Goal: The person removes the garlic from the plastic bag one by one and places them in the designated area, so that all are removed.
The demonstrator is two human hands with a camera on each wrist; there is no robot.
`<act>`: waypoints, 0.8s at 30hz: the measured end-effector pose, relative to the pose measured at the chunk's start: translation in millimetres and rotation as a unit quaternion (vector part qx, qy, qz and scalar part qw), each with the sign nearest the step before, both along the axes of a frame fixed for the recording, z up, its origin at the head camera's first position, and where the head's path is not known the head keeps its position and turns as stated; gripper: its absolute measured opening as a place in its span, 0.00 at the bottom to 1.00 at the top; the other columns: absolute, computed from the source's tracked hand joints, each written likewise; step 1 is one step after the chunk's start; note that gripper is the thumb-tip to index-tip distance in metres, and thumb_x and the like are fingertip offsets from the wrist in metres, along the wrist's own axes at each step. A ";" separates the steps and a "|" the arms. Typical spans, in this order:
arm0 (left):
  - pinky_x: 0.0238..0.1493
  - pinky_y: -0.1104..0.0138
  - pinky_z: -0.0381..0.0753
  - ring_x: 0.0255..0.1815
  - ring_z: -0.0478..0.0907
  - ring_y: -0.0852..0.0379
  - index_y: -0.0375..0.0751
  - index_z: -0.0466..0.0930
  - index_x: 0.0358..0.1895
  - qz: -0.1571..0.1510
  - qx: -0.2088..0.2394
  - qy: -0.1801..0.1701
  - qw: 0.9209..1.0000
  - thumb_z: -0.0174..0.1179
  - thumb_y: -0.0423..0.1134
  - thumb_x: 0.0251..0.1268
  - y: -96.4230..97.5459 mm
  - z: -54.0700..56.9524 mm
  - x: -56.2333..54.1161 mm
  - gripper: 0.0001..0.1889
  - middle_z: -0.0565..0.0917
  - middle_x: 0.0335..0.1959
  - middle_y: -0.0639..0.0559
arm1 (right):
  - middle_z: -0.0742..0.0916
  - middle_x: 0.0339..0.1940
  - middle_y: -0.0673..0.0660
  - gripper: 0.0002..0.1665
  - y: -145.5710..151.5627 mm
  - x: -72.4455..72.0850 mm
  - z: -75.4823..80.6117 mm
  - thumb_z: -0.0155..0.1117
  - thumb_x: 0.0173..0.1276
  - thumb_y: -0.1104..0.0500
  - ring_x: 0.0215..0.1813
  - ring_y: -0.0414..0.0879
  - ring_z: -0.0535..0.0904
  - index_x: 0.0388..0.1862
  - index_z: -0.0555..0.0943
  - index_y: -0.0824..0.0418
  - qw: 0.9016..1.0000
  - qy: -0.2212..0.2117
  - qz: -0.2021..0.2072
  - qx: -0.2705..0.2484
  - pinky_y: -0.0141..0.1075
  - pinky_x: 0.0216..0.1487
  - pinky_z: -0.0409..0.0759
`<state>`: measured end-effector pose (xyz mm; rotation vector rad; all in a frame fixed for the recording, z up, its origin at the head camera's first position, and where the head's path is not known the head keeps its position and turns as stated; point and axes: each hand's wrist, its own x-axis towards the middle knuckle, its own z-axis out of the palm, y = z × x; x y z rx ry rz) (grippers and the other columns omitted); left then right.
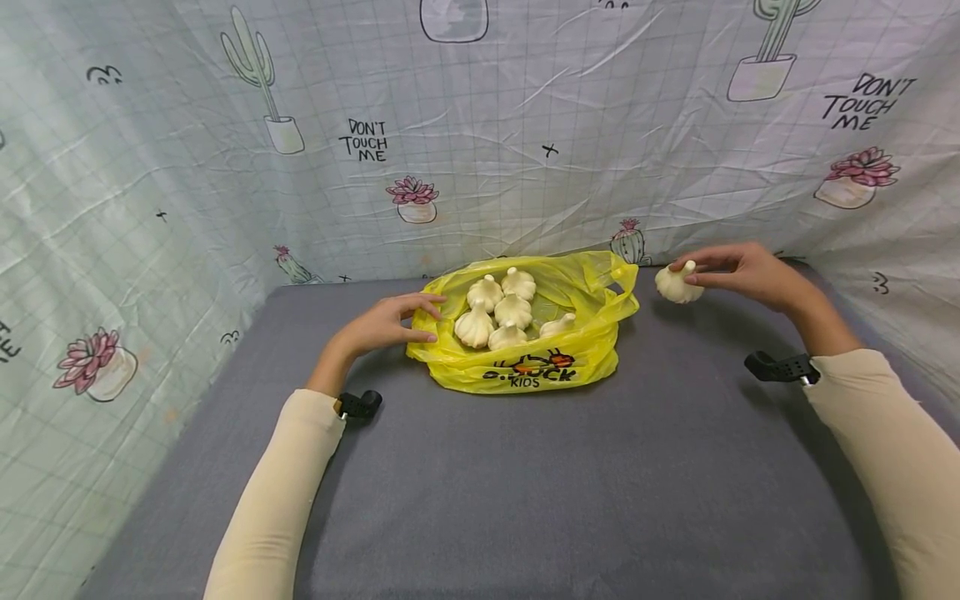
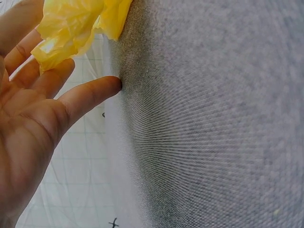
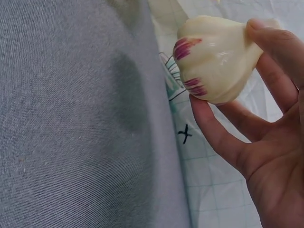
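Observation:
Between thumb and fingers, my right hand (image 1: 738, 271) pinches a garlic bulb (image 1: 678, 284) to the right of the yellow plastic bag (image 1: 517, 375). Purple streaks mark that garlic bulb (image 3: 213, 61) in the right wrist view, where the cloth below shows its shadow. Several more garlic bulbs (image 1: 513, 311) lie inside the bag, whose mouth is spread wide. My left hand (image 1: 382, 323) is at the bag's left edge, fingers extended and loosely spread. Up close in the left wrist view, the bag's edge (image 2: 71, 28) overlaps the fingers of that hand.
A grey cloth (image 1: 510, 492) covers the table. Behind and to the left hangs a pale curtain (image 1: 487, 108) printed with cacti and lettering, meeting the table's back edge. Each wrist wears a black camera mount (image 1: 362, 405). The bag's handle loop (image 1: 626, 279) stands up on the right.

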<state>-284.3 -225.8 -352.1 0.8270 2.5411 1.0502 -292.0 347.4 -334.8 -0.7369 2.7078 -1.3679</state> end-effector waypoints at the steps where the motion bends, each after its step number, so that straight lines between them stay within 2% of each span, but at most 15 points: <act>1: 0.74 0.41 0.57 0.83 0.50 0.47 0.42 0.81 0.58 0.000 -0.001 0.000 1.000 0.68 0.42 0.68 0.0 -0.4 -0.2 0.18 0.68 0.76 0.51 | 0.89 0.53 0.45 0.19 0.7 -0.4 -1.2 0.65 0.74 0.62 0.52 0.33 0.84 0.61 0.83 0.66 1.000 -0.005 0.002 0.001 0.29 0.46 0.82; 7: 0.74 0.40 0.57 0.82 0.50 0.47 0.44 0.82 0.58 0.003 -0.005 0.000 1.000 0.69 0.42 0.68 -0.6 -3.9 -2.5 0.17 0.68 0.77 0.51 | 0.89 0.55 0.49 0.20 4.3 -2.5 -9.4 0.64 0.76 0.60 0.52 0.35 0.84 0.63 0.82 0.64 0.999 -0.041 0.006 0.012 0.34 0.47 0.83; 10: 0.75 0.40 0.56 0.82 0.50 0.45 0.41 0.81 0.59 0.004 0.000 -0.003 1.000 0.68 0.40 0.68 0.7 -3.7 -2.0 0.18 0.67 0.77 0.48 | 0.89 0.56 0.49 0.20 5.1 -4.1 -14.3 0.63 0.76 0.58 0.52 0.35 0.83 0.63 0.82 0.62 0.998 -0.053 0.000 0.022 0.35 0.47 0.83; 15: 0.75 0.40 0.54 0.82 0.49 0.41 0.33 0.80 0.60 0.001 0.004 -0.011 1.000 0.67 0.35 0.69 7.9 8.3 7.9 0.19 0.66 0.77 0.41 | 0.87 0.59 0.50 0.22 4.3 -4.5 -19.4 0.63 0.77 0.54 0.53 0.35 0.82 0.66 0.82 0.58 0.996 -0.077 -0.003 0.046 0.38 0.48 0.84; 19: 0.75 0.41 0.55 0.82 0.50 0.41 0.30 0.79 0.59 -0.003 0.006 -0.012 1.000 0.66 0.33 0.69 12.2 20.3 17.2 0.18 0.67 0.76 0.38 | 0.87 0.59 0.50 0.22 3.0 -5.4 -21.2 0.63 0.77 0.53 0.53 0.33 0.82 0.65 0.82 0.57 0.996 -0.073 -0.005 0.057 0.36 0.48 0.83; 24: 0.75 0.40 0.55 0.82 0.50 0.39 0.29 0.79 0.58 -0.003 0.005 -0.010 1.000 0.66 0.31 0.69 12.6 22.7 19.9 0.17 0.67 0.76 0.37 | 0.87 0.60 0.53 0.21 0.9 -9.0 -23.0 0.62 0.77 0.54 0.56 0.33 0.81 0.65 0.82 0.58 0.996 -0.073 0.004 0.050 0.34 0.51 0.81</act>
